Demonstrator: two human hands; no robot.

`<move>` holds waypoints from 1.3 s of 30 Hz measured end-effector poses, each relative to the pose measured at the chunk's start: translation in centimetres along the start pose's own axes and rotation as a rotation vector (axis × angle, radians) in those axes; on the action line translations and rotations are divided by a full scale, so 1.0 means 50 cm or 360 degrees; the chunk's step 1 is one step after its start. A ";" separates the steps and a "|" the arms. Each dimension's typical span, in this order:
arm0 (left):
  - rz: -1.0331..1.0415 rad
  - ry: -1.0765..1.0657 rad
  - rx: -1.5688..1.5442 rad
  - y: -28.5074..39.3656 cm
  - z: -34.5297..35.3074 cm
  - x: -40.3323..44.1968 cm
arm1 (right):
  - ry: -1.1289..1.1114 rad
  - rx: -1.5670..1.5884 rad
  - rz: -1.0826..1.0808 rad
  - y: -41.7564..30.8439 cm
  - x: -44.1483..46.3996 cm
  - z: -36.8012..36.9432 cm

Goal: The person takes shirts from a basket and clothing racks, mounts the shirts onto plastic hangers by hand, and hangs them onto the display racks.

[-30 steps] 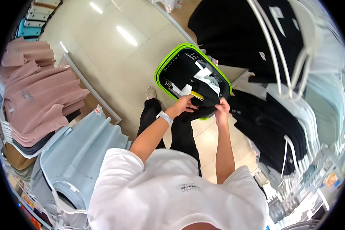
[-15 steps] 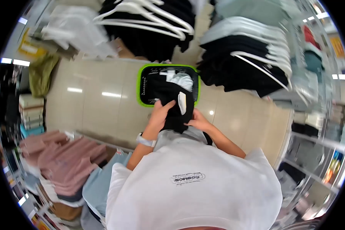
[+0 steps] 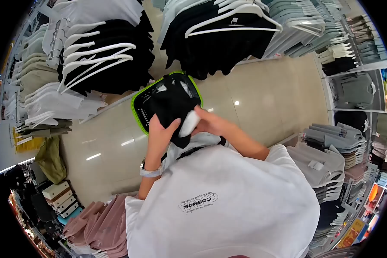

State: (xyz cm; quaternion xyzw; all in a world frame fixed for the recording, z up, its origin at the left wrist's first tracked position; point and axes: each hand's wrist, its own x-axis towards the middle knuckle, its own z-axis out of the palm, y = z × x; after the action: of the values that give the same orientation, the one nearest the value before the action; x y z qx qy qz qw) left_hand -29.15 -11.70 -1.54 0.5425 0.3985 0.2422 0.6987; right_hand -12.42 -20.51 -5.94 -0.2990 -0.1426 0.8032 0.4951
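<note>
A black folded garment (image 3: 172, 103) with a white patch (image 3: 188, 124) on it is held in front of my waist. My left hand (image 3: 160, 132) grips its left side, with thumb and fingers closed on the cloth. At the white patch, my right hand (image 3: 208, 121) is closed on the garment's right edge; its fingertips are partly hidden. Just beyond, a black basket with a bright green rim (image 3: 135, 112) sits below the garment, which covers part of its opening. Some white and grey cloth (image 3: 185, 88) shows inside.
Racks of black shirts (image 3: 219, 45) on white hangers (image 3: 234, 30) stand ahead, with more black shirts (image 3: 112, 60) at left. Pink garments (image 3: 103, 228) hang behind left, grey ones (image 3: 316, 161) at right. Shiny floor tiles (image 3: 266, 94) run between the racks.
The view has turned, so the racks and basket appear rotated and the basket lies further left. Both hands still hold the black garment, and my right hand has moved up onto the white patch.
</note>
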 end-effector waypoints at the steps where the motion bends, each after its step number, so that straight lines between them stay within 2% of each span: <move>1: 0.0147 -0.0061 0.0167 0.005 0.001 0.003 | -0.0052 0.0322 -0.0033 -0.016 -0.014 0.023; 2: 0.0277 -0.0113 0.0339 0.004 -0.004 0.001 | -0.0003 0.0348 -0.0006 -0.034 -0.026 0.040; 3: 0.0270 -0.0135 0.0330 -0.008 -0.011 0.002 | -0.0026 0.0382 0.0036 -0.037 -0.027 0.032; 5: 0.0295 -0.0126 0.0281 0.001 -0.014 -0.012 | 0.0241 0.0176 0.0065 -0.025 -0.024 0.018; 6: 0.0269 -0.0088 0.0302 0.001 -0.016 -0.022 | 0.0254 0.0134 0.0008 -0.021 -0.025 0.018; 8: 0.0292 0.0089 -0.0017 0.001 -0.019 -0.035 | 0.0316 0.0225 -0.0073 -0.019 -0.028 0.025; 9: 0.0283 0.0111 -0.0005 0.003 -0.020 -0.042 | 0.0299 0.0235 -0.0055 -0.015 -0.027 0.036; 11: 0.0293 0.0368 -0.0466 0.011 -0.022 -0.058 | 0.0396 0.0295 -0.0276 -0.007 -0.026 0.054; 12: 0.0328 0.0406 -0.0678 0.021 -0.021 -0.065 | 0.0483 0.0354 -0.0264 -0.004 -0.024 0.059; 13: 0.0322 0.0427 -0.0671 0.033 -0.025 -0.071 | 0.0475 0.0361 -0.0245 -0.005 -0.022 0.066; 15: 0.0281 0.0490 -0.0994 0.049 -0.036 -0.079 | 0.0584 0.0350 -0.0362 -0.015 -0.018 0.081; 17: 0.0235 0.0531 -0.0990 0.048 -0.060 -0.081 | 0.0634 0.0348 -0.0411 -0.012 -0.010 0.085; 20: 0.0277 0.0541 -0.0772 0.057 -0.095 -0.076 | 0.0827 -0.0099 -0.0473 -0.007 0.009 0.076; 24: 0.0246 0.0549 -0.0529 0.105 -0.137 -0.074 | 0.0913 -0.0298 -0.0600 0.001 0.030 0.070; 26: 0.0205 0.0523 -0.0417 0.125 -0.164 -0.072 | 0.0932 -0.1118 -0.0349 -0.003 0.024 0.063; 27: 0.0207 0.0533 -0.0408 0.139 -0.177 -0.070 | 0.0920 -0.1114 -0.0348 -0.001 0.025 0.057; 29: 0.0196 0.0220 -0.0348 0.177 -0.197 -0.068 | 0.0689 -0.1618 -0.0151 0.006 0.029 0.040; 30: 0.0206 0.0093 -0.0347 0.198 -0.199 -0.067 | 0.0725 -0.1847 -0.0031 0.006 0.033 0.038; 31: 0.0209 0.0104 -0.0344 0.212 -0.205 -0.067 | 0.0713 -0.1849 -0.0032 0.008 0.037 0.043; 33: 0.0214 -0.0122 -0.0138 0.240 -0.214 -0.065 | 0.0847 -0.2014 -0.0806 -0.002 0.051 0.069; 35: 0.0201 -0.0145 -0.0046 0.276 -0.200 -0.067 | 0.0543 -0.2064 -0.1275 -0.060 0.074 0.119; 37: 0.0176 -0.0517 0.0492 0.306 -0.195 -0.049 | 0.0168 -0.1892 -0.1491 -0.122 0.088 0.213; 39: 0.0184 -0.0503 0.0547 0.318 -0.186 -0.045 | -0.0094 -0.1904 -0.1356 -0.155 0.116 0.269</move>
State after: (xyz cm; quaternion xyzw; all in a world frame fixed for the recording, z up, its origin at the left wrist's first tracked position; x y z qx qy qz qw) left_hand -36.53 -3.52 13.38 0.7065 0.2878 0.1226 0.6348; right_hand -17.19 -10.88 6.69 -0.4149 -0.6737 0.3336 0.5126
